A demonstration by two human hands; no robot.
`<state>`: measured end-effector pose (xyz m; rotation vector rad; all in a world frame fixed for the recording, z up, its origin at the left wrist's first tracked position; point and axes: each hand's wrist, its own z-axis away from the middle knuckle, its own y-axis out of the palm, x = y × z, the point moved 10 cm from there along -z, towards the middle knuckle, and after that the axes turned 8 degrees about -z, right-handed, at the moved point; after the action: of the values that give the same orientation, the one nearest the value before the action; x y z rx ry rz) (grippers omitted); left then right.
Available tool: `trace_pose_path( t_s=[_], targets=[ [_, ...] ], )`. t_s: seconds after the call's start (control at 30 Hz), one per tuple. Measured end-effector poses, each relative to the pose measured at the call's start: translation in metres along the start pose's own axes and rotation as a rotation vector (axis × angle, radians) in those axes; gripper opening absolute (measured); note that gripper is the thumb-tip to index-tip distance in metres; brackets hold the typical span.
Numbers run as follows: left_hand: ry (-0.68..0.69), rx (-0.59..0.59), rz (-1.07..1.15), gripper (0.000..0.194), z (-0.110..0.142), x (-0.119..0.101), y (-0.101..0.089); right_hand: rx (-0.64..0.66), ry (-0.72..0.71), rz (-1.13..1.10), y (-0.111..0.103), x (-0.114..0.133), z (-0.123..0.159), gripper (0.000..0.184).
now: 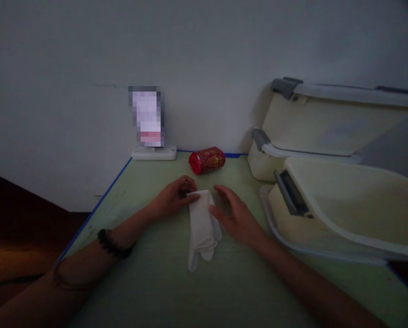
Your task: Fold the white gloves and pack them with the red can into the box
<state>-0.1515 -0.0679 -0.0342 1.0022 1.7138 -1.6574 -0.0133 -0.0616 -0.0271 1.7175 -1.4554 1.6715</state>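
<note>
A white glove (pixel 201 228) lies flat on the pale green table (pixel 163 282), its fingers pointing toward me. My left hand (pixel 173 198) pinches the glove's cuff end at the far left corner, fingers curled on the fabric. My right hand (pixel 233 214) rests on the cuff's right side, thumb pressed on the cloth and fingers partly bent above the table. A dark bead bracelet (pixel 111 243) circles my left wrist.
A red cylinder (pixel 207 160) lies on its side beyond the hands near the wall. A white stand (pixel 154 152) with a blurred card sits at the back left. Cream plastic bins (pixel 340 205) with grey latches are stacked on the right. Blue tape edges the table.
</note>
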Motion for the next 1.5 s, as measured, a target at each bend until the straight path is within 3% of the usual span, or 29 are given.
trace_pose_path(
  t_s=[0.13,0.23,0.3,0.43,0.57,0.7,0.9,1.17,1.3,1.5],
  targets=[
    [-0.016,-0.046,0.153,0.026,-0.004,0.006,-0.005,0.078,0.083,-0.227,0.015,-0.014,-0.028,0.050],
    [-0.013,-0.060,0.229,0.029,-0.005,0.010,-0.007,0.101,0.105,-0.313,0.021,-0.017,-0.042,0.026],
    [-0.018,-0.068,0.247,0.035,-0.005,0.011,-0.008,0.085,0.105,-0.334,0.021,-0.019,-0.046,0.016],
    [-0.023,-0.031,0.190,0.048,-0.003,0.006,-0.003,-0.004,0.083,-0.394,0.012,-0.023,-0.044,0.015],
    [-0.026,-0.009,0.044,0.029,-0.002,0.003,0.000,-0.085,0.072,-0.467,0.003,-0.027,-0.043,0.016],
    [-0.035,0.007,-0.005,0.019,-0.002,0.006,0.001,-0.061,0.069,-0.519,0.006,-0.024,-0.044,0.023],
    [-0.069,-0.029,0.029,0.020,-0.002,0.006,-0.005,0.052,0.132,-0.470,0.015,-0.025,-0.044,0.045],
    [-0.035,-0.017,-0.005,0.022,-0.001,0.003,-0.005,0.115,0.123,-0.378,0.015,-0.028,-0.044,0.021],
    [0.003,-0.038,-0.185,0.028,0.002,0.002,-0.006,0.111,0.038,-0.224,0.012,-0.021,-0.041,0.012],
    [0.136,-0.107,-0.538,0.064,0.008,-0.012,-0.005,0.136,-0.060,-0.200,0.013,-0.008,-0.036,0.019]
  ],
)
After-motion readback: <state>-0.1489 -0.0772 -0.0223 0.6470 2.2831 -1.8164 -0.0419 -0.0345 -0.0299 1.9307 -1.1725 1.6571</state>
